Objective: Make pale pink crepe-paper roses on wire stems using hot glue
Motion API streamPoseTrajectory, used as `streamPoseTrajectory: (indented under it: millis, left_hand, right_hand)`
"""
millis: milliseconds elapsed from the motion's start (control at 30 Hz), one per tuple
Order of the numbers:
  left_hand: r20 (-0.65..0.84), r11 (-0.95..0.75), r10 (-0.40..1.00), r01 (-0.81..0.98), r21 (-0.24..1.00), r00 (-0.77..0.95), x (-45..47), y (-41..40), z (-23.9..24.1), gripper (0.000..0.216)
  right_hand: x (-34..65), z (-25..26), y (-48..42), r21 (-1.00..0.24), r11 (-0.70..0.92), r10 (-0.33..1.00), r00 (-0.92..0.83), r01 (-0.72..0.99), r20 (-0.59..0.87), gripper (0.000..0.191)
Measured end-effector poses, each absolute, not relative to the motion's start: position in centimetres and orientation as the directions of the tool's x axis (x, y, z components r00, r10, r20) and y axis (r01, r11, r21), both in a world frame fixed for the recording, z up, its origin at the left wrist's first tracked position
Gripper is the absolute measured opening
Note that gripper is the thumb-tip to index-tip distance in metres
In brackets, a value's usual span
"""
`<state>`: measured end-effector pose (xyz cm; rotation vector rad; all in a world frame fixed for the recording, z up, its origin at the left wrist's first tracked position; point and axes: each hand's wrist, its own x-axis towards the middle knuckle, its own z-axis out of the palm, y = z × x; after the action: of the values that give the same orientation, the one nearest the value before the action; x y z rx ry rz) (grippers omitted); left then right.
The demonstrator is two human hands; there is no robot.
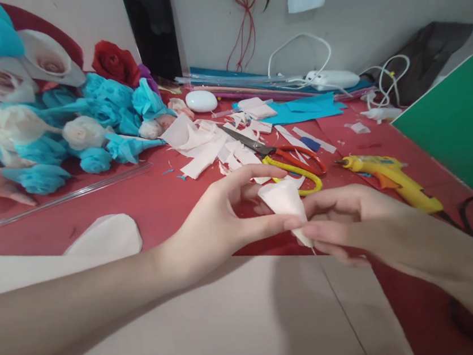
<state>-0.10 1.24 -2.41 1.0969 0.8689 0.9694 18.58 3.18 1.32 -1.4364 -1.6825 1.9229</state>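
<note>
white and thin-looking, the paper piece (282, 196) is held up over the far edge of a large pale sheet (186, 331) on the red desk (158, 203). both grips are closed on it: the left hand (219, 216) has it between thumb and fingers, while the right hand (352, 218) pinches the narrow lower end, where a thin stem (314, 251) pokes out. to shape it well, i'd say, keep that lower end snug around the stem and leave the wider top loose — too hard a squeeze would likely crease it. small turns, one hand steadying while the other presses, should keep the folds even.

from where i stand, the left forearm comes in from the side, its index finger arched above the piece and its thumb laid across the front. the right forearm slants up from the lower right — fingers curled, thumb tip close to the other thumb.
</note>
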Motion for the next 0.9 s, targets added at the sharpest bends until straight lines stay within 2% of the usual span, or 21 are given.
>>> streamPoseTrajectory:
  millis: [167,300,567,900]
  left_hand:
    - [-0.069,0.155,0.940,-0.236,0.959,0.335,-0.2,1.4,-2.7,0.038]
    - [-0.074,0.155,0.942,-0.228,0.961,0.327,-0.3,1.6,-2.9,0.031]
    - [-0.110,0.191,0.936,-0.222,0.956,0.333,-0.4,1.7,-2.6,0.039]
    - [-0.102,0.181,0.933,-0.205,0.962,0.346,-0.3,1.7,-3.0,0.040]
  right_hand:
    - [18.9,0.4,3.7,-0.848,-0.458,0.562,-0.652,0.266,-0.508,0.019]
    - [18.8,0.0,3.9,-0.852,-0.490,0.574,-0.668,0.183,-0.473,0.013]
    - [19.2,0.0,3.9,-0.876,-0.457,0.580,-0.695,0.153,-0.424,0.012]
    - [18.8,-0.2,3.9,-0.862,-0.476,0.598,-0.654,0.176,-0.463,0.015]
